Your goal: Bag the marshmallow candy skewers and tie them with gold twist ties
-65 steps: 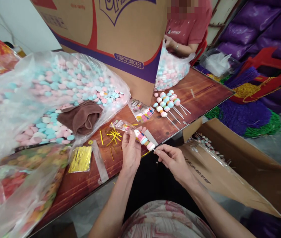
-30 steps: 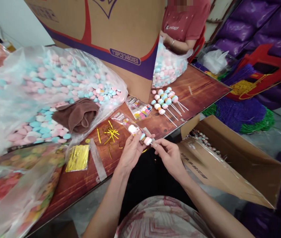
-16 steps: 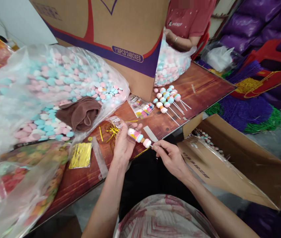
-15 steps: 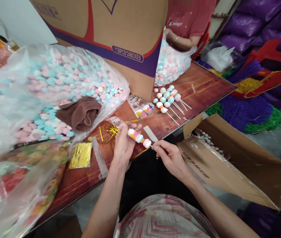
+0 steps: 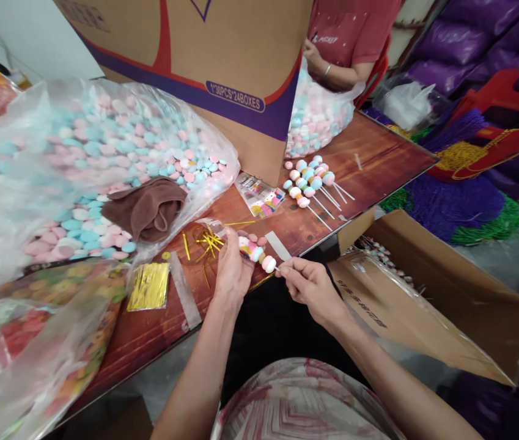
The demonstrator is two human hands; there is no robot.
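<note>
Candy skewer (image 5: 258, 254) | pink, white, blue | held tilted | top in clear sleeve (image 5: 216, 227)

On your table (image 5: 378, 143), left end: sack (image 5: 103, 131), cloth (image 5: 147, 211) at its mouth. Toward far edge: box (image 5: 195, 55), second sack (image 5: 318, 119) to its right. Along near edge, left to right: tie packet (image 5: 149, 286), your left hand (image 5: 233, 269), candy stick (image 5: 268, 264), your right hand (image 5: 309, 284). Before second sack: candy pile (image 5: 305, 182). Off near edge, right: carton (image 5: 465, 278).
</note>
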